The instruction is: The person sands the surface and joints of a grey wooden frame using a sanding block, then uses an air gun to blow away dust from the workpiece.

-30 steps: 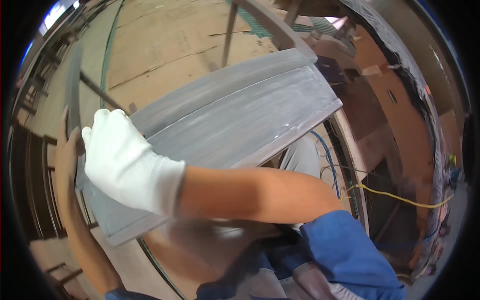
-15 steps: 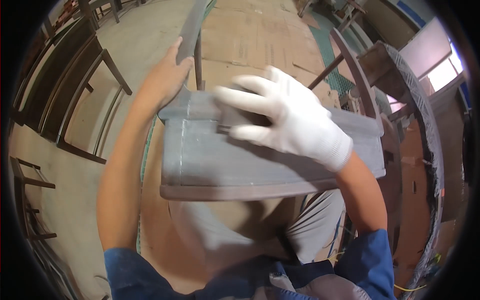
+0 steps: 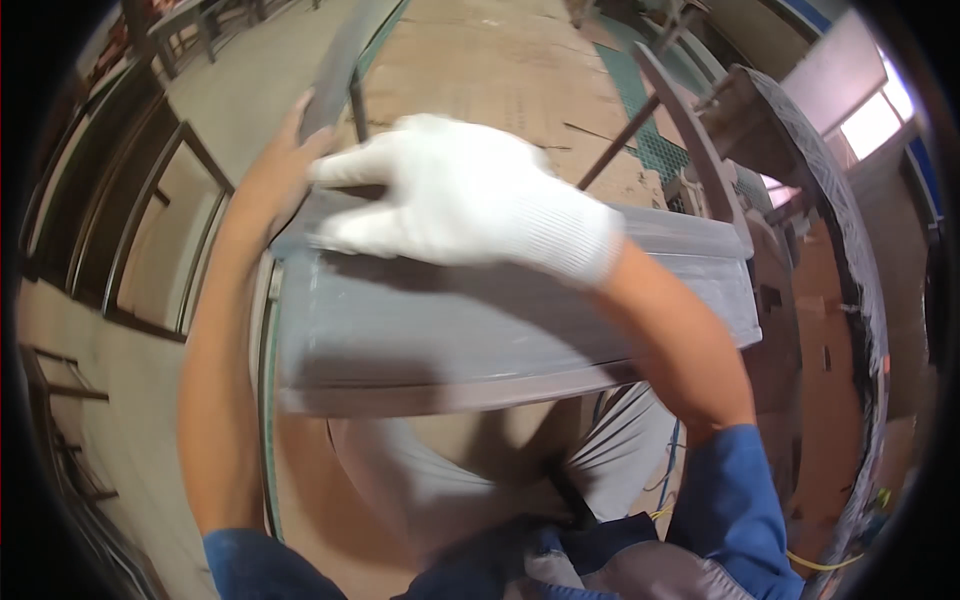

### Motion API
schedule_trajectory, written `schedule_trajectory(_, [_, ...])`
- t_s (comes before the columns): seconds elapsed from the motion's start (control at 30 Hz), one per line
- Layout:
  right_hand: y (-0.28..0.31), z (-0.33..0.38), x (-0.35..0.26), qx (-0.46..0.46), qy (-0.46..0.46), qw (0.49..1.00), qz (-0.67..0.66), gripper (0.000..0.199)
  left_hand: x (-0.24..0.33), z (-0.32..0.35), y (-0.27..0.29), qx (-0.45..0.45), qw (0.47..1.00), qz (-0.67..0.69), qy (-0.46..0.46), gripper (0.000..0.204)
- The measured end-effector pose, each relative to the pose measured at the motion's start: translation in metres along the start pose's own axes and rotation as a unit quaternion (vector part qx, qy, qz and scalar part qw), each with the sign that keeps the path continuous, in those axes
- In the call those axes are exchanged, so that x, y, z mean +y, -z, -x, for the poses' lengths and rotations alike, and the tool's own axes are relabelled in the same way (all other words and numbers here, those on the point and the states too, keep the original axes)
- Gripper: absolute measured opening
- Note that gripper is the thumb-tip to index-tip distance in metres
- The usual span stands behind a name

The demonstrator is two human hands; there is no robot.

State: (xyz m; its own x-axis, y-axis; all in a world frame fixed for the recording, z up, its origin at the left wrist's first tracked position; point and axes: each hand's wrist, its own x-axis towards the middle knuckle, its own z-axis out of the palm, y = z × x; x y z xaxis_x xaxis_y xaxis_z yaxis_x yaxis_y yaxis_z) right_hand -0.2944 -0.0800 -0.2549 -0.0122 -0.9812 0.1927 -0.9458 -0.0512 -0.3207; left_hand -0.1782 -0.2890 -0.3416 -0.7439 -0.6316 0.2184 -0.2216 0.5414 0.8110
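Note:
A grey-coated wooden chair [image 3: 480, 335] lies across in front of me, its broad seat panel facing up, with pale streaks and dust on it. My left hand [image 3: 290, 165], bare, is wrapped round a long grey chair bar [image 3: 345, 80] at the panel's far left corner. My right hand [image 3: 450, 195], in a white knit glove, presses on the panel's far left edge with the fingers pointing left, close to the left hand. A dark flat block, which looks like a sanding block, is under its fingers and now mostly hidden.
Cardboard [image 3: 480, 70] covers the work surface beyond the chair. A second chair bar [image 3: 690, 140] rises at the far right. Dark finished chairs [image 3: 110, 190] stand on the floor at left. A padded, wrapped edge [image 3: 835, 200] runs along the right.
My right hand has slid left along the panel to its far left corner. The chair and my left hand have shifted a little left in the picture; the left hand keeps its grasp.

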Motion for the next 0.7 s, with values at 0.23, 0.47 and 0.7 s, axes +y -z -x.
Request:
schedule_trajectory(0.23, [0.067, 0.084, 0.072, -0.109, -0.161, 0.981, -0.005, 0.055, -0.012, 0.018, 0.024, 0.006, 0.998, -0.047, 0.036, 0.065])
schedule_trajectory(0.47, [0.122, 0.250, 0.160, 0.001, -0.251, 0.965, 0.073, 0.051, 0.000, -0.004, 0.012, -0.014, 0.999, -0.017, 0.045, 0.063])
schedule_trajectory(0.7, [0.005, 0.092, 0.058, 0.095, 0.039, 0.995, 0.017, 0.039, -0.022, 0.003, 0.025, -0.018, 0.997, -0.009, 0.072, 0.070])
